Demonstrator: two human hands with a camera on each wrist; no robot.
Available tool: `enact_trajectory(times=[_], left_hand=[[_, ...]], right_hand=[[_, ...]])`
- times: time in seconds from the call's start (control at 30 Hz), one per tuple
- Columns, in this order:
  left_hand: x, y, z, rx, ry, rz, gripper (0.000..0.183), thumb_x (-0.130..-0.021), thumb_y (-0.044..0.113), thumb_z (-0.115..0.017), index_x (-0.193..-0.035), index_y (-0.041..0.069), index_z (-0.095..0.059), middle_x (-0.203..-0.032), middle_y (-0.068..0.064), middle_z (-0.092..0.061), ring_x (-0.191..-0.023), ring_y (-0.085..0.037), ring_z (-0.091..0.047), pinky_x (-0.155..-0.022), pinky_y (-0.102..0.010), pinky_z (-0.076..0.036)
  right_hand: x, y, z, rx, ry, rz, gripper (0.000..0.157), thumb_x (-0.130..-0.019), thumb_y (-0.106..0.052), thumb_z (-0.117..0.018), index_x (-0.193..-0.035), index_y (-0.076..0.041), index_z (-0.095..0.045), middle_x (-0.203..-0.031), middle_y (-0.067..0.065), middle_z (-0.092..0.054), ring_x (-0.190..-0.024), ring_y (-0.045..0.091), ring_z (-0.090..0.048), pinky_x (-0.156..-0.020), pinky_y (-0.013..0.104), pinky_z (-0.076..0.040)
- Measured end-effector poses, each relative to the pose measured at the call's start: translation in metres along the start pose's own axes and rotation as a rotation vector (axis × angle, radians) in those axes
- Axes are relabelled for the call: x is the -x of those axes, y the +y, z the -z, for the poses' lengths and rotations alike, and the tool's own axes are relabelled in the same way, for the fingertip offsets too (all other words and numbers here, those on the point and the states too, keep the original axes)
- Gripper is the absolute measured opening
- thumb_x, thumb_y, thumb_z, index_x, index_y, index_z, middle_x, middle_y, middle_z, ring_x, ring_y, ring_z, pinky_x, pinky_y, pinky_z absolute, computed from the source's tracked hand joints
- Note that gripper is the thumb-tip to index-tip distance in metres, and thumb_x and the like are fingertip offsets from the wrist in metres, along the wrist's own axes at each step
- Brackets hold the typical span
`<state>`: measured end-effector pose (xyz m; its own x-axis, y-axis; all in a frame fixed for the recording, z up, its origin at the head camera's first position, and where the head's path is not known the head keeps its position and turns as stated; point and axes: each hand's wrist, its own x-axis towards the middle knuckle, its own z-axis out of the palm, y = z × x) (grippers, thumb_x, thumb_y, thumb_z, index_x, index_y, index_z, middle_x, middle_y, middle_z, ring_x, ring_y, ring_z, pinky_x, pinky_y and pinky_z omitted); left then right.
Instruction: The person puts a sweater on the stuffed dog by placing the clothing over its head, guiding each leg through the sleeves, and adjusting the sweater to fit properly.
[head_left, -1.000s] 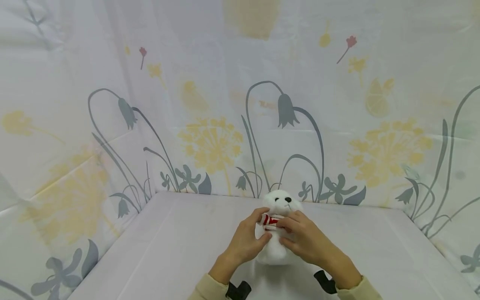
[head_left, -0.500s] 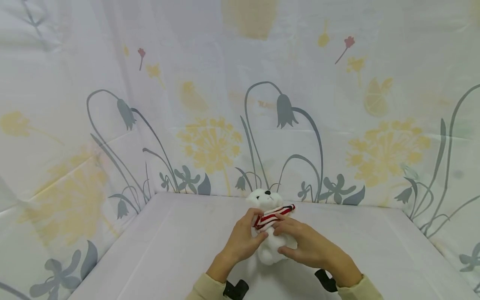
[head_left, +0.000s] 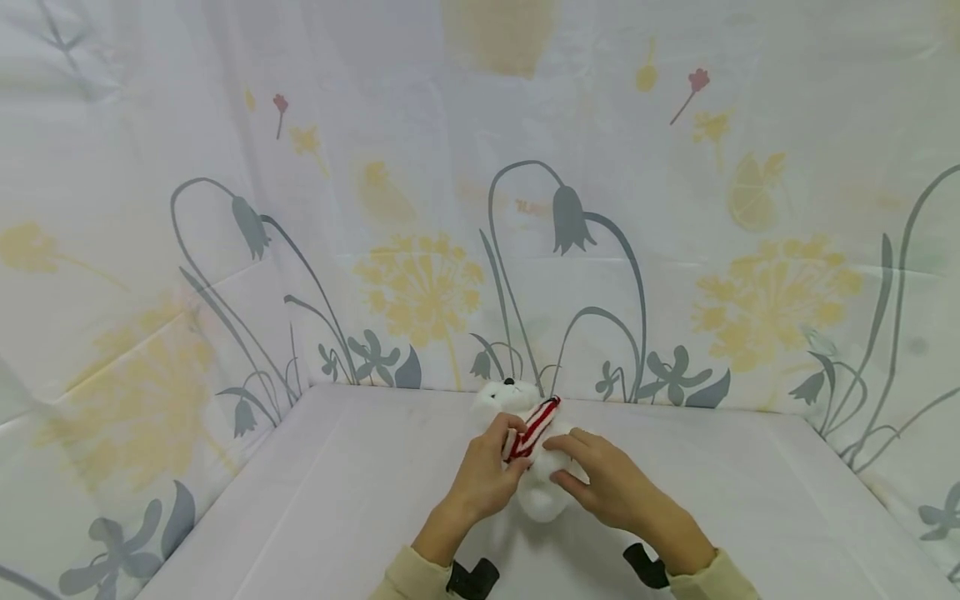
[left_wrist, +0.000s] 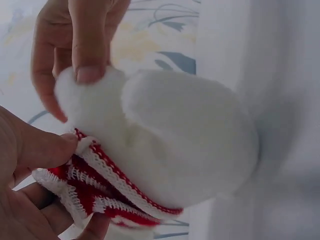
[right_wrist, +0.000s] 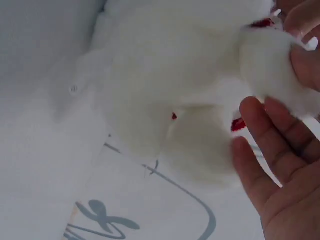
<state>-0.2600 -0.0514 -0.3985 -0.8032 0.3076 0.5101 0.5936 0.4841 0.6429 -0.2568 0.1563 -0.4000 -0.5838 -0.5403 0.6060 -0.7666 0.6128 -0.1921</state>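
A white plush toy [head_left: 549, 493] with a black nose leans to the left on the table in the head view. Red-and-white striped knitwear [left_wrist: 120, 182] lies bunched across its upper body and slants up to the right. My left hand [head_left: 480, 475] pinches the knit's edge between thumb and fingers, as the left wrist view shows close up. On the other side my right hand [head_left: 618, 479] holds one stubby limb [right_wrist: 272, 65] of the toy between thumb and fingers. The toy's face is mostly turned up and partly behind my left hand.
The white-covered table [head_left: 352, 500] runs back to a hanging cloth [head_left: 435, 192] printed with grey and yellow flowers. Black straps [head_left: 474, 578] sit at both wrists, beside cream sleeves [head_left: 420, 575].
The toy's head has tipped and shifted left, nose turning upward. The striped knit, level before, now slants steeply up to the right. My hands have moved only slightly.
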Motion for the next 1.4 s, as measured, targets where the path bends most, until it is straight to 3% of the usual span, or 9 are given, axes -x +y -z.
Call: enact_trajectory(times=[0.2,0.33,0.47,0.67,0.77,0.97,1.1,1.2,1.4], left_hand=[[0.001,0.007,0.001,0.105,0.017,0.012,0.028,-0.084,0.0,-0.067,-0.098,0.012,-0.045,-0.088,-0.006,-0.062,-0.074,-0.011,-0.057,-0.06,-0.022,-0.048],[-0.001,0.009,0.003,0.268,0.037,-0.006,0.027,-0.083,-0.007,-0.064,-0.097,0.006,-0.045,-0.071,-0.004,-0.053,-0.059,-0.006,-0.048,-0.053,-0.02,-0.044],[-0.001,0.011,0.007,0.346,0.038,-0.024,0.029,-0.082,-0.006,-0.066,-0.101,0.004,-0.047,-0.065,-0.008,-0.044,-0.056,-0.008,-0.039,-0.052,-0.018,-0.036],[-0.001,0.01,0.011,0.294,-0.06,0.003,0.056,-0.076,0.005,-0.077,-0.123,0.013,-0.048,-0.103,-0.002,-0.058,-0.089,-0.014,-0.054,-0.073,-0.025,-0.048],[-0.001,0.009,0.01,0.289,-0.059,0.005,0.06,-0.077,0.004,-0.076,-0.127,0.015,-0.046,-0.116,-0.001,-0.057,-0.098,-0.016,-0.055,-0.078,-0.028,-0.049],[-0.002,0.009,0.008,0.324,-0.024,-0.012,0.06,-0.078,0.004,-0.075,-0.128,0.019,-0.045,-0.106,-0.005,-0.061,-0.091,-0.016,-0.057,-0.07,-0.027,-0.05],[-0.002,0.012,0.01,0.294,-0.049,-0.059,0.063,-0.076,-0.006,-0.07,-0.128,0.018,-0.046,-0.089,-0.003,-0.057,-0.074,-0.013,-0.053,-0.058,-0.024,-0.046],[-0.002,0.014,0.011,0.278,-0.091,-0.086,0.067,-0.074,-0.012,-0.066,-0.13,0.018,-0.045,-0.085,-0.001,-0.056,-0.068,-0.01,-0.05,-0.054,-0.023,-0.042],[-0.001,0.018,0.012,0.276,-0.175,-0.145,0.087,-0.074,-0.016,-0.063,-0.147,0.016,-0.027,-0.099,-0.004,-0.068,-0.082,-0.016,-0.06,-0.063,-0.025,-0.049]], right_hand=[[0.0,-0.005,-0.01,-0.207,0.078,-0.007,0.041,-0.077,0.006,-0.067,-0.113,-0.011,-0.06,-0.099,-0.007,-0.049,-0.081,0.004,-0.05,-0.064,0.026,-0.05],[-0.001,-0.008,-0.011,-0.226,0.105,0.027,0.043,-0.073,0.012,-0.066,-0.108,-0.013,-0.061,-0.101,-0.007,-0.051,-0.084,0.005,-0.051,-0.064,0.027,-0.051],[-0.002,-0.01,-0.011,-0.264,0.128,0.053,0.047,-0.076,0.011,-0.069,-0.117,-0.007,-0.054,-0.099,-0.004,-0.056,-0.083,0.006,-0.056,-0.067,0.024,-0.052],[-0.004,-0.009,-0.015,-0.353,0.173,0.063,0.059,-0.073,0.013,-0.074,-0.123,0.001,-0.045,-0.094,0.002,-0.06,-0.08,0.012,-0.061,-0.067,0.024,-0.053],[-0.004,-0.009,-0.018,-0.385,0.196,0.082,0.065,-0.068,0.018,-0.074,-0.124,0.005,-0.043,-0.094,0.007,-0.061,-0.079,0.017,-0.063,-0.067,0.031,-0.055],[-0.005,-0.01,-0.02,-0.413,0.204,0.126,0.058,-0.071,0.017,-0.073,-0.12,0.007,-0.043,-0.095,0.008,-0.06,-0.082,0.018,-0.063,-0.07,0.028,-0.054],[-0.006,-0.009,-0.017,-0.297,0.222,0.151,0.051,-0.08,-0.008,-0.076,-0.122,0.001,-0.049,-0.108,0.005,-0.054,-0.087,0.015,-0.056,-0.073,0.024,-0.051],[-0.005,-0.009,-0.014,-0.252,0.195,0.143,0.061,-0.081,-0.017,-0.077,-0.131,-0.003,-0.047,-0.123,0.006,-0.05,-0.09,0.014,-0.052,-0.073,0.026,-0.048],[-0.003,-0.012,-0.008,-0.382,0.059,0.057,0.076,-0.076,-0.004,-0.079,-0.142,-0.008,-0.04,-0.109,-0.005,-0.056,-0.075,0.009,-0.051,-0.063,0.025,-0.048]])
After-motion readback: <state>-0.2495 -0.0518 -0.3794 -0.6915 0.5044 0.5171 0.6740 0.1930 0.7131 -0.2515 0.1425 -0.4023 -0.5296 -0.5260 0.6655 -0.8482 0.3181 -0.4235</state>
